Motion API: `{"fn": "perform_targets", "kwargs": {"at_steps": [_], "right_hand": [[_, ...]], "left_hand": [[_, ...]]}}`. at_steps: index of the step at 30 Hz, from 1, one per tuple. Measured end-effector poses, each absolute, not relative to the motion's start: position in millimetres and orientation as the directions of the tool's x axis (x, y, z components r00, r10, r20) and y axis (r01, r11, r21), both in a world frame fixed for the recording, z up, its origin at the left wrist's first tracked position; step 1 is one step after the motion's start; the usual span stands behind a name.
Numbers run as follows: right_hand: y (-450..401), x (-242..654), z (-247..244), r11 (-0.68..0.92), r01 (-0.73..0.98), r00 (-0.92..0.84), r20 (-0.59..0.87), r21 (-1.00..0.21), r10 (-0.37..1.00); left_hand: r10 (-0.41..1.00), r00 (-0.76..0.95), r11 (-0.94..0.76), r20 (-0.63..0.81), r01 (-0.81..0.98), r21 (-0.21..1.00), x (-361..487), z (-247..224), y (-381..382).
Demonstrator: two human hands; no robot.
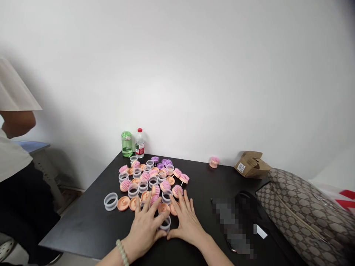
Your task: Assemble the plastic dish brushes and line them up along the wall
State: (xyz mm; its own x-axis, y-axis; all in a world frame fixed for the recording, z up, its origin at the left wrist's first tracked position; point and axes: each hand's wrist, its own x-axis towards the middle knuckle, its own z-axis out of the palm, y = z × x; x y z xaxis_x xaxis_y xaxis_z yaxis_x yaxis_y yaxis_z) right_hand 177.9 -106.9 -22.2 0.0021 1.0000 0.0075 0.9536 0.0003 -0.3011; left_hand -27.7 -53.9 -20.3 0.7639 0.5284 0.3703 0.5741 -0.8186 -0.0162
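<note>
My left hand [144,227] and my right hand [188,221] lie palm down with fingers spread over the near edge of a spread of plastic parts. Several translucent rings [110,208], peach-coloured round discs [123,203] and pink bristle heads [184,178] are scattered in front of them. A translucent ring [167,225] sits between my thumbs, partly covered by my left hand. My fingertips touch or hover over discs and bristle heads; contact is hard to tell. At the back of the spread are a few purple parts [168,162]. Neither hand grips anything visible.
Behind the parts stand a green container [127,144] and a red-capped bottle [139,144]. A pink-and-peach brush [214,162] is by the wall. To the right are a cardboard box [253,165], a patterned bag [307,210] and a blurred-out dark item. Another person [16,177] stands left.
</note>
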Motion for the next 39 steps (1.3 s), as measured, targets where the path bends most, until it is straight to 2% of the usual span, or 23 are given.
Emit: {"fn": "perform_targets", "kwargs": {"at_steps": [5, 13, 16, 20, 23, 27, 30, 34, 36, 39], "right_hand": [[-84, 182, -26, -0.016, 0.959, 0.026, 0.032, -0.282, 0.999], [-61, 182, -29, -0.024, 0.965, 0.051, 0.100, -0.261, 0.994], [-57, 183, -31, -0.013, 0.967, 0.051, 0.145, -0.253, 0.988], [-58, 185, -36, 0.017, 0.972, 0.035, 0.217, -0.235, 0.976], [-64, 187, -39, 0.074, 0.975, -0.004, 0.312, -0.211, 0.950], [-76, 186, -43, 0.133, 0.969, -0.039, 0.404, -0.207, 0.914], [-81, 180, -45, 0.161, 0.968, -0.065, 0.425, -0.193, 0.903], [-80, 172, -50, 0.202, 0.966, -0.120, 0.408, -0.164, 0.905], [-78, 169, -54, 0.222, 0.964, -0.145, 0.409, -0.147, 0.901], [-75, 170, -61, 0.252, 0.960, -0.177, 0.437, -0.120, 0.882]], "left_hand": [[0.539, 0.766, -0.812, 0.351, 0.583, -0.025, -21, -16, -26], [0.517, 0.758, -0.822, 0.397, 0.569, -0.016, -22, -12, 0], [0.531, 0.731, -0.804, 0.429, 0.594, -0.017, -22, -12, 0], [0.591, 0.705, -0.765, 0.391, 0.644, -0.005, -23, -8, -6], [0.627, 0.663, -0.727, 0.410, 0.687, 0.001, -28, -2, -16], [0.628, 0.587, -0.690, 0.511, 0.724, 0.017, -48, 0, -30], [0.727, 0.420, -0.545, 0.543, 0.834, 0.085, -72, -7, -34], [0.906, 0.168, -0.259, 0.388, 0.946, 0.195, -105, -19, -23], [0.932, 0.166, -0.235, 0.323, 0.954, 0.187, -114, -22, -14], [0.919, 0.262, -0.312, 0.295, 0.940, 0.138, -115, -21, 1]]}}
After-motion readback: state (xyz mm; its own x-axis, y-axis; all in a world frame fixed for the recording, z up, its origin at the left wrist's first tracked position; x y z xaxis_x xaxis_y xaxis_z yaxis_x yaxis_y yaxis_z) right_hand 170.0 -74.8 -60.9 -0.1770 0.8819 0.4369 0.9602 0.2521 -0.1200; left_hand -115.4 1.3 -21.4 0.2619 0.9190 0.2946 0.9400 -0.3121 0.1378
